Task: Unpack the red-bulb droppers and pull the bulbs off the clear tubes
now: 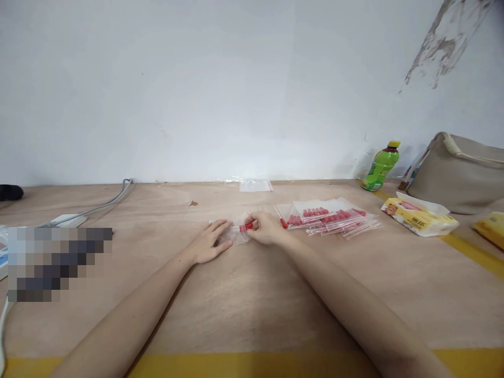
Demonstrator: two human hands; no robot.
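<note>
A small clear plastic zip bag (238,237) lies flat on the table between my hands. My left hand (208,244) rests on its left side, fingers stretched out and apart. At the bag's right end, my right hand (266,229) is closed, its fingertips pinched around small red pieces (245,227). The exact kind of these pieces is too small to make out, and the curled fingers partly hide them. Just right of that hand lies a spread pile of clear zip bags (334,218) with similar red pieces inside.
A flat clear bag (255,186) lies by the wall. To the right are a green bottle (380,167), a yellow tissue pack (419,215) and a beige handbag (457,173). Grey cable (106,202) runs at left, near a blurred-out patch. Yellow tape (236,365) marks the front edge.
</note>
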